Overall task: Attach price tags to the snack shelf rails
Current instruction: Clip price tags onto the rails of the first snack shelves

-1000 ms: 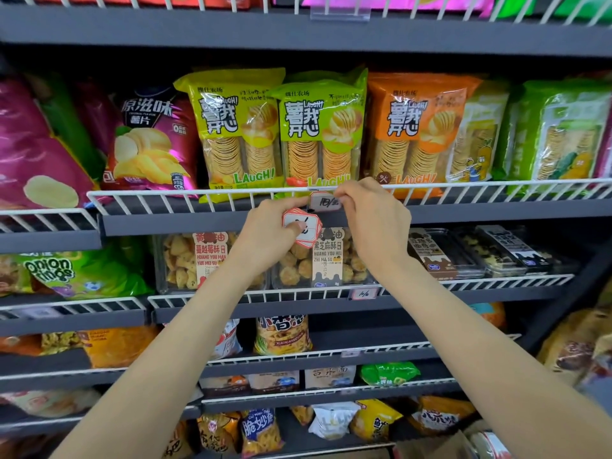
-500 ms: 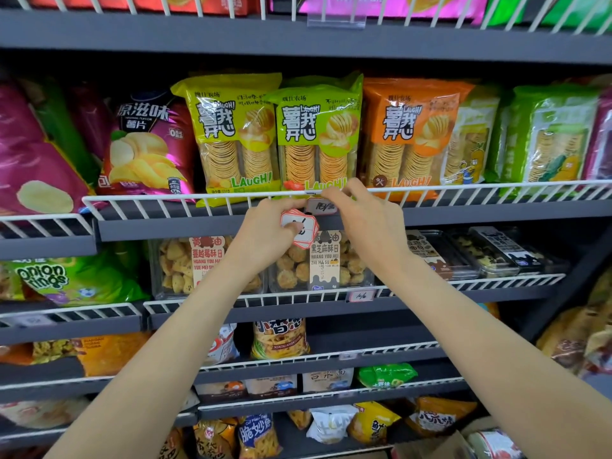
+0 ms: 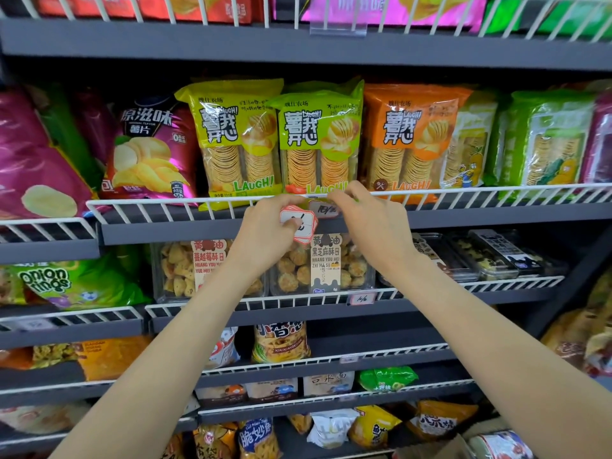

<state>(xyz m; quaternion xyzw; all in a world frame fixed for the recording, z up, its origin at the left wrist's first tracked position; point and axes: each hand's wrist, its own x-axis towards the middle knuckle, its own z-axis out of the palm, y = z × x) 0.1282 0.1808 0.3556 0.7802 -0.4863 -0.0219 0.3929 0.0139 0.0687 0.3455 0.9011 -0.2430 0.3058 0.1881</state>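
My left hand (image 3: 268, 233) holds a small stack of red-and-white price tags (image 3: 299, 225) under its thumb, just below the white wire rail (image 3: 159, 207) of the chip shelf. My right hand (image 3: 371, 223) has its fingertips at the top wire of that rail, pinching the upper edge of a price tag holder (image 3: 324, 209) with a handwritten number. The holder hangs on the rail between my two hands, under the green chip bags (image 3: 318, 140).
Another tag (image 3: 361, 298) hangs on the lower rail under tubs of cookies (image 3: 318, 266). A clear empty holder (image 3: 337, 28) sits on the top shelf rail. Chip bags fill the shelves; an orange bag (image 3: 407, 137) stands right of the green ones.
Both hands have risen slightly to the rail's top wire, and the tag holder now hangs closer against the rail. The view has tilted a little down.
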